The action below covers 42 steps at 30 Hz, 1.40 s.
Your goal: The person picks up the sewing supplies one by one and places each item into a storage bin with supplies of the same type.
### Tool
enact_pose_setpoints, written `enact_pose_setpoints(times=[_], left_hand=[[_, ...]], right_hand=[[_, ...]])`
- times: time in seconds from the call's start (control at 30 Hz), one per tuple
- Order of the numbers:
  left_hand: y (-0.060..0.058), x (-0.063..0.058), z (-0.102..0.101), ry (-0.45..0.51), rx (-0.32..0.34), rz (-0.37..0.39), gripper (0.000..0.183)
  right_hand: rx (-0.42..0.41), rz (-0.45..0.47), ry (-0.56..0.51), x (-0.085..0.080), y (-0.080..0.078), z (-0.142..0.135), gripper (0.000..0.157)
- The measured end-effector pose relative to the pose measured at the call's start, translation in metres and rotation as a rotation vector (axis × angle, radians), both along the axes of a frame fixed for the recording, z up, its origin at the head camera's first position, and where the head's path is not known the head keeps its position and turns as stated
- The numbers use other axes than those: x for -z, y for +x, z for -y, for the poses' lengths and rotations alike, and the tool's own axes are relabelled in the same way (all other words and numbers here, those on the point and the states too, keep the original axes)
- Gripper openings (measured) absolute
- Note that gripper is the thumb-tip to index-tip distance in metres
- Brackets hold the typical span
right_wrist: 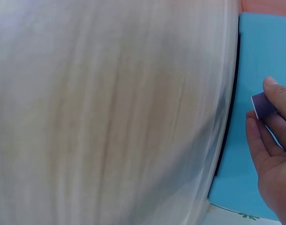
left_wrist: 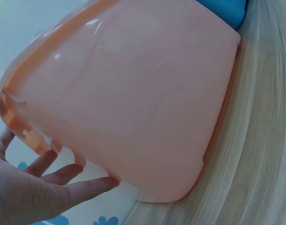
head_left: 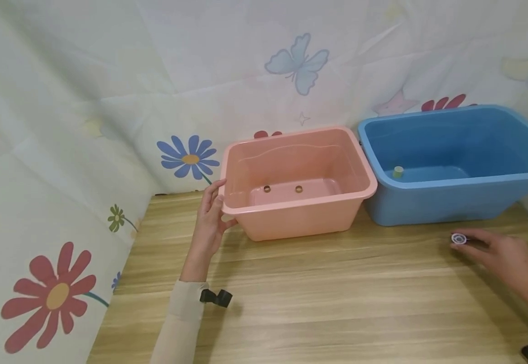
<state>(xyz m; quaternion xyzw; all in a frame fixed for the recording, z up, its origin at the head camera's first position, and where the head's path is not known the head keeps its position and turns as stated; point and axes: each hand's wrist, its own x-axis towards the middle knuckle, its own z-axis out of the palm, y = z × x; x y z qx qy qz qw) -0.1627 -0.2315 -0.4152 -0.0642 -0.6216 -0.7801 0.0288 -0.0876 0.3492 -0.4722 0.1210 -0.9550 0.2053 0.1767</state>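
My left hand (head_left: 208, 217) grips the left rim of a pink plastic basin (head_left: 298, 220). In the left wrist view, several fingertips (left_wrist: 108, 183) touch the basin's outer wall below the rim. Over the table, in front of a blue basin (head_left: 446, 199), my right hand (head_left: 502, 255) pinches a small purple cylinder (right_wrist: 264, 106) between thumb and fingers. Its round end, white with ringed markings, faces up in the head view. Inside the pink basin lie two small brownish round pieces, one on the left (head_left: 267, 189) and one on the right (head_left: 299, 189).
A small pale green cylinder (head_left: 398, 172) stands in the blue basin's left part. Both basins sit side by side at the back of the wood-grain table (head_left: 318, 303). A printed cloth (head_left: 227, 65) with flowers and a butterfly hangs behind and to the left.
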Motion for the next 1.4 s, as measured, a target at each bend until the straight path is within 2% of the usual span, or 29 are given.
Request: enact_pose_setpoints(times=[0.2, 0.4, 0.6, 0.77, 0.87, 1.17, 1.4], left_hand=[[0.000, -0.001, 0.000, -0.012, 0.006, -0.001, 0.044], [0.001, -0.001, 0.002, -0.012, 0.002, 0.000, 0.043], [0.000, -0.001, 0.002, -0.003, -0.006, 0.009, 0.041], [0.001, -0.001, 0.001, -0.002, -0.008, 0.014, 0.040], [0.001, -0.001, 0.000, -0.012, -0.009, 0.011, 0.040], [0.000, -0.001, 0.000, -0.014, -0.006, 0.009, 0.043], [0.000, 0.000, 0.001, -0.027, -0.007, 0.004, 0.044]], right_hand=[[-0.041, -0.052, -0.007, -0.004, 0.000, 0.004, 0.032], [-0.038, -0.025, -0.002, -0.019, 0.001, 0.017, 0.033], [-0.068, -0.059, 0.015, -0.034, 0.002, 0.033, 0.034], [-0.056, -0.027, 0.008, -0.051, 0.004, 0.045, 0.034], [-0.062, -0.045, 0.016, -0.058, 0.005, 0.051, 0.036], [-0.073, -0.080, 0.030, -0.073, 0.003, 0.057, 0.039], [-0.046, -0.048, 0.021, -0.085, 0.002, 0.060, 0.036]])
